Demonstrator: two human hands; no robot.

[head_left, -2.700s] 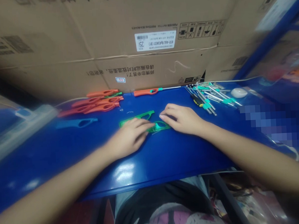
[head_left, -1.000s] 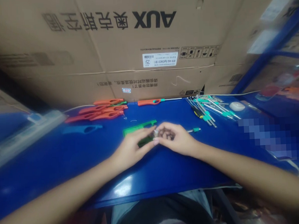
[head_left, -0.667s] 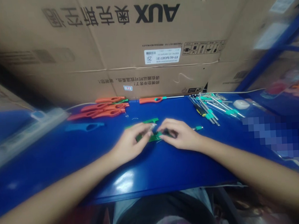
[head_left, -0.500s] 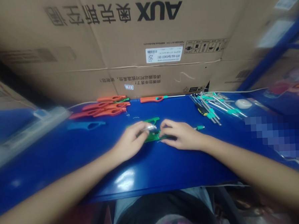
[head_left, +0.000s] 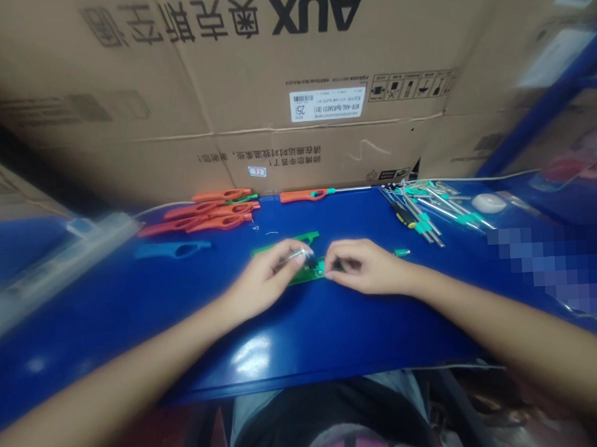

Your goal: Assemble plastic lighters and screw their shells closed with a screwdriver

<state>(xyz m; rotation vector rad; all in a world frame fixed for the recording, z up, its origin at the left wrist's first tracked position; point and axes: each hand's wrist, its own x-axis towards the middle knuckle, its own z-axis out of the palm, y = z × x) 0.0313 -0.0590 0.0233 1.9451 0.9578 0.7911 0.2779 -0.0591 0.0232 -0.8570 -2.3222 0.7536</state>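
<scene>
Bent fingers of my left hand (head_left: 261, 279) close on a small shiny silvery piece with a dark end (head_left: 303, 255); its exact kind is unclear. Beneath that hand lie green lighter casing halves (head_left: 306, 238), partly covered by my fingers. Touching the lower half from the right, my right hand (head_left: 368, 266) has thumb and fingertips pinched at a small teal part (head_left: 321, 268) with a thin wire loop beside it. Past the back of the right hand, a teal-collared rod end (head_left: 403, 252) shows; its middle is hidden under the hand.
Orange lighter casings (head_left: 206, 222) are piled at the back left, a blue casing (head_left: 172, 250) before them. An orange lighter with a metal tube (head_left: 302, 196) lies by the cardboard (head_left: 252, 106). Right: teal-collared metal rods (head_left: 431, 230), a black-yellow screwdriver (head_left: 405, 216), a white rounded object (head_left: 488, 203).
My right hand's fingers have drawn closer together, and the teal part now shows at their tips. The left hand holds the silvery piece in nearly the same place. The view has shifted slightly.
</scene>
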